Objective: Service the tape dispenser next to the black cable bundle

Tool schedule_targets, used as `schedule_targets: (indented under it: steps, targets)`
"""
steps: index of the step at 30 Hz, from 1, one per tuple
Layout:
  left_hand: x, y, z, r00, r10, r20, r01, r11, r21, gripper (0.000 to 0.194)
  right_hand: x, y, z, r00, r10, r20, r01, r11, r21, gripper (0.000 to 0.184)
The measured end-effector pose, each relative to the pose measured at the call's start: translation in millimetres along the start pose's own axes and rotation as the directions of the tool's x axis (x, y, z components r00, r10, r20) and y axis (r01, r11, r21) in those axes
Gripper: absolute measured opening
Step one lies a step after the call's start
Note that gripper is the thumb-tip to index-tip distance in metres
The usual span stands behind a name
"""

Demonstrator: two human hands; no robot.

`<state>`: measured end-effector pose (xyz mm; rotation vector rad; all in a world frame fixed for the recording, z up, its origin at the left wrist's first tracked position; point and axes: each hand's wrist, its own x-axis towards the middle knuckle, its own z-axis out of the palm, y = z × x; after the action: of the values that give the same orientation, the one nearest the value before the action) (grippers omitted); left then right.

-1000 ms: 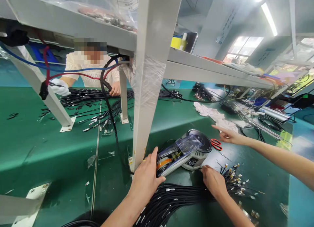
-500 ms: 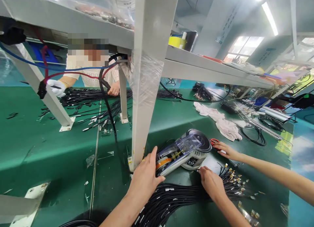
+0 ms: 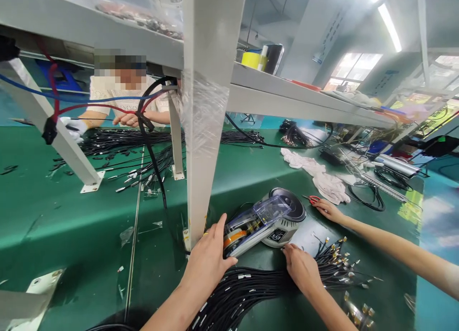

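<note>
My left hand (image 3: 208,261) cups the front end of a tape dispenser (image 3: 263,218) with a clear blue cover; the index finger points up beside it and the thumb lies under it. Fingers curled, my right hand (image 3: 301,269) presses down on a bundle of black cables (image 3: 247,288) with metal connector ends (image 3: 337,261), its fingertips close to the dispenser's base. A co-worker's hand (image 3: 328,209) reaches in from the right and touches red-handled scissors (image 3: 312,198) behind the dispenser.
A white shelf post (image 3: 201,130) wrapped in film stands just left of the dispenser on the green table (image 3: 71,216). Across the table a person (image 3: 122,99) handles more black cables (image 3: 118,140). A white cloth (image 3: 319,176) and coiled wires (image 3: 369,197) lie at the right.
The co-worker's hand drew back from pointing across the table and came down onto the red scissors. My own hands stayed on the dispenser and the cables. The view shifted slightly.
</note>
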<state>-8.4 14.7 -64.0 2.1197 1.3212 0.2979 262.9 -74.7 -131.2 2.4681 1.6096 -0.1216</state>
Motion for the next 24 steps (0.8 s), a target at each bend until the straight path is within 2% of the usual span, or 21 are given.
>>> schedule_targets:
  steps: [4,11,13,19,24]
  targets:
    - [-0.4,-0.7,0.3,1.000,-0.006,0.004,0.006,1.000,-0.004,0.098,7.0,17.4,-2.1,1.000,0.027,0.005,-0.026,0.999,-0.018,0.037]
    - [-1.1,1.2,1.4,1.000,-0.021,0.000,0.021,1.000,-0.016,0.098,-3.6,-14.9,-2.0,1.000,-0.013,0.014,0.013,1.000,-0.018,0.042]
    - [-0.4,1.8,0.8,1.000,-0.020,0.002,0.020,1.000,-0.016,0.098,-5.1,-15.7,-1.9,1.000,-0.010,0.007,0.010,1.000,-0.012,0.041]
    - [0.9,2.4,-1.0,0.999,-0.032,0.014,0.032,0.999,-0.008,0.096,-1.5,2.5,-3.8,1.000,0.023,-0.004,-0.023,1.000,-0.018,0.037]
    - [-1.2,3.1,-1.1,0.999,-0.027,0.017,0.027,1.000,-0.015,0.096,-4.7,-14.5,-3.2,1.000,0.019,-0.022,-0.020,0.999,-0.033,0.036]
